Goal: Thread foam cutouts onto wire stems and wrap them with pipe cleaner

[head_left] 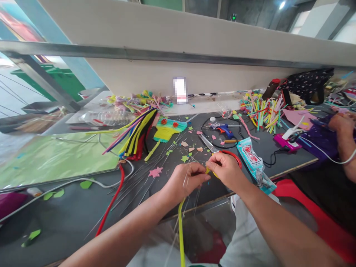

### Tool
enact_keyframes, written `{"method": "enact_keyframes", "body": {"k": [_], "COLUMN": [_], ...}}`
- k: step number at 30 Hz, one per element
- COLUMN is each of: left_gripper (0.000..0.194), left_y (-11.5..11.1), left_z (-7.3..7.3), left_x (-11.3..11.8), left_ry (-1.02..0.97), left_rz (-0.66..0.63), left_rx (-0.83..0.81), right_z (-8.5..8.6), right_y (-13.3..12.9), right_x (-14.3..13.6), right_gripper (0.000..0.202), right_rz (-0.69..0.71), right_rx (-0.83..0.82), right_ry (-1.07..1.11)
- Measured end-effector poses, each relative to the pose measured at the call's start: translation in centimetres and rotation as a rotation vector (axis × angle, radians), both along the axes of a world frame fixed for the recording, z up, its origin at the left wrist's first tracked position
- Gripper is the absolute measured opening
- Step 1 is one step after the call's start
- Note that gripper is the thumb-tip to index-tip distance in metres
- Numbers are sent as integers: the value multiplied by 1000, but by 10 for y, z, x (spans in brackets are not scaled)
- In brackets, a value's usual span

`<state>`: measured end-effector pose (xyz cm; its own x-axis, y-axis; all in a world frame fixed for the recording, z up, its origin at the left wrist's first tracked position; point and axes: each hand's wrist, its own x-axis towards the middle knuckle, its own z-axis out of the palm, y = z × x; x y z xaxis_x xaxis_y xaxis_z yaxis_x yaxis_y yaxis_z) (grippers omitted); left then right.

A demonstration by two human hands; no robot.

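Over the table's front edge, my left hand [190,180] and my right hand [226,168] meet with fingertips pinched around a small end of yellow pipe cleaner. A long yellow pipe cleaner [181,230] hangs below my left hand towards my lap; the fingers hide whether it is one piece with that end. Thin clear strands trail from my left hand. Scissors [207,142] with red handles lie just beyond my right hand, which partly covers them. Closest to my left hand on the table are a pink star cutout [155,172] and several thin wires [130,189].
A bundle of coloured pipe cleaners [141,135] lies left of a yellow-and-teal craft piece [169,129]. A blue glue gun [226,130], a teal packet [251,157] and a magenta power strip [287,142] are on the right. Another person's hand [342,124] is at far right.
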<state>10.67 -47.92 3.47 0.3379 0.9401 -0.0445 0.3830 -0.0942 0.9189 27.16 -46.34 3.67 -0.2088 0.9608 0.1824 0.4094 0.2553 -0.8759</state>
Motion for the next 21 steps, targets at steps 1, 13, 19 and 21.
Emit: {"method": "enact_keyframes", "body": {"k": [1, 13, 19, 21], "left_gripper": [21, 29, 32, 32], "left_y": [1, 1, -10, -12], "left_z": [-1, 3, -6, -7], "left_x": [-2, -12, 2, 4], "left_ry": [-58, -56, -518, -694], "left_rz": [-29, -148, -96, -115], "left_rx": [-82, 260, -220, -367], "right_z": [0, 2, -7, -9], "right_y": [0, -1, -2, -2], "right_x": [0, 1, -2, -5], "right_gripper": [14, 20, 24, 27], "right_rz": [16, 204, 343, 366], "right_rx": [-2, -124, -175, -159], "right_ry": [-1, 201, 501, 599]}}
